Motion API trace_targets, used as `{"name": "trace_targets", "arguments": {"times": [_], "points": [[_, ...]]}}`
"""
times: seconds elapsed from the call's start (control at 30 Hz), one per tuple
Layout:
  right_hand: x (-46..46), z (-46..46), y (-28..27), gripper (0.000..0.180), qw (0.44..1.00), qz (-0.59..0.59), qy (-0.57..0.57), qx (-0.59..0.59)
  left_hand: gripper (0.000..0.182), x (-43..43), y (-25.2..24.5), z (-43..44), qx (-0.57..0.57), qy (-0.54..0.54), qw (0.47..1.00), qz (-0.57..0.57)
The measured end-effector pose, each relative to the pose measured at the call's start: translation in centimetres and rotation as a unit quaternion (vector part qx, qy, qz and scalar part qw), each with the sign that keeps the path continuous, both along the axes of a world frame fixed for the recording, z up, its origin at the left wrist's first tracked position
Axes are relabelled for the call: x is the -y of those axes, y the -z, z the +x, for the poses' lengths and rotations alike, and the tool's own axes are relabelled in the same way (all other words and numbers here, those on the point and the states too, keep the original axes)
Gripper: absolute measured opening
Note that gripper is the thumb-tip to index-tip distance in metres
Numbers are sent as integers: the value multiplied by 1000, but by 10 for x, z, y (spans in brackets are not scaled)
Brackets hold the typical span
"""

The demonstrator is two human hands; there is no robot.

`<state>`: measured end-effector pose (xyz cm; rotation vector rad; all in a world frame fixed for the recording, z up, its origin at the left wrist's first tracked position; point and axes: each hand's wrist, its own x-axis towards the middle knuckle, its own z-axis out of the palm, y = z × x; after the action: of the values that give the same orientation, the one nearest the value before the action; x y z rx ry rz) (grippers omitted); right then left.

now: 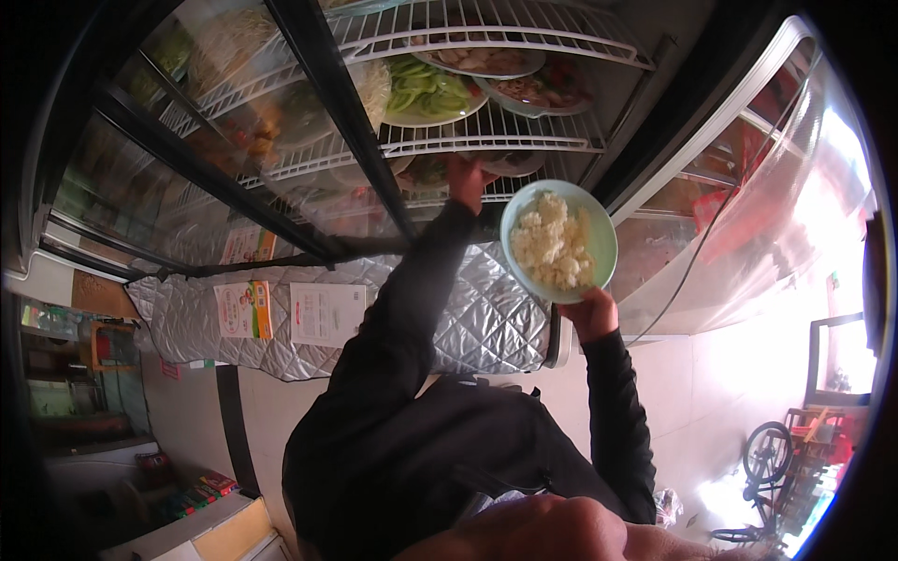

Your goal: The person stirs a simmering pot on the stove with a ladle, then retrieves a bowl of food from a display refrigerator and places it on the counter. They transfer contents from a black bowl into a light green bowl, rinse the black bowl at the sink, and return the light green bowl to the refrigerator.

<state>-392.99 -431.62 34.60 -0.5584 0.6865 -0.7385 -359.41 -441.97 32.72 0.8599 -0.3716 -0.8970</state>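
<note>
My right hand [591,315] grips the rim of a pale green bowl [605,238], tilted in front of the display fridge. White cooked rice [553,240] in clumps fills part of it. My left hand [468,181] reaches into the fridge at a lower wire shelf, beside a plate under clear wrap [512,163]; its fingers are blurred, and whether they hold anything cannot be told. On the wire shelf [491,145] above stand a plate of sliced green vegetable [429,91] and a wrapped plate of mixed food [537,91].
Black-framed glass doors [344,112] cover the fridge's left part. A silver quilted cover [491,308] lies below the shelves, with printed sheets [327,314] on it. At right hangs a clear plastic sheet [758,210] with a cable. A bicycle [767,452] stands at the lower right.
</note>
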Motion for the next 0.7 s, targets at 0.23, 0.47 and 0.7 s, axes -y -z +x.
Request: {"name": "trace_targets", "arguments": {"times": [0.23, 0.47, 0.7], "points": [[80, 75, -23, 48, 997, 26, -21, 76, 28, -88, -8, 11, 189, -79, 979, -16], [203, 161, -7, 39, 999, -15, -1, -39, 32, -130, 13, -2, 165, -49, 985, 20], [278, 210, 47, 38, 974, 71, 4, 217, 23, -170, 15, -31, 120, -4, 991, 59]]}}
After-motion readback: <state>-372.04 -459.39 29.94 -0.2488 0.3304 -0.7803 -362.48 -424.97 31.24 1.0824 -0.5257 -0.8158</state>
